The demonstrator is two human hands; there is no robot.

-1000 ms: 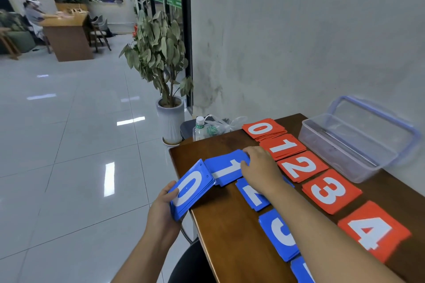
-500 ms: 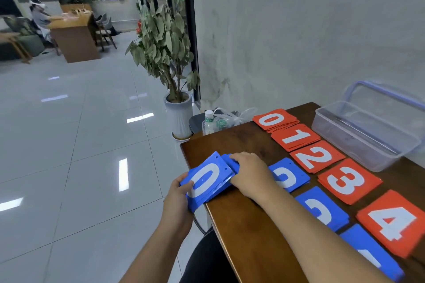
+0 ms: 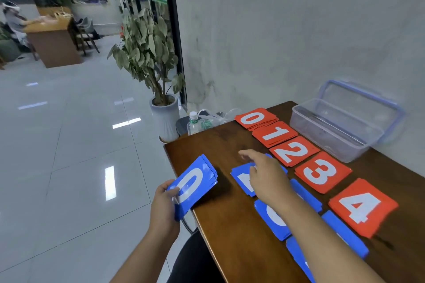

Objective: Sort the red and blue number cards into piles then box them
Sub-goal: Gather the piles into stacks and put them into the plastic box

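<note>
Head view. The left hand (image 3: 164,204) holds a blue stack (image 3: 195,185), top card 0, with its fingers clamped on the near end. The stack straddles the tabletop (image 3: 218,145) edge, far left of the box (image 3: 333,131). The right hand (image 3: 268,178) is over a blue pile (image 3: 241,180), left of the box and nearer the viewer. Its fingers (image 3: 245,153) are apart, loosely extended and hold nothing; whether they touch the card cannot be told. Further blue piles (image 3: 272,219) lie in a row, each farther from the box and nearer the viewer. Five red piles (image 3: 322,171), topped 0 to 4, lie in a row just left of the box, between it and the blue row. The box is clear and open, with its lid (image 3: 358,99) upright behind it. A bottle (image 3: 193,123) stands far left of the box, past the tabletop's corner.
</note>
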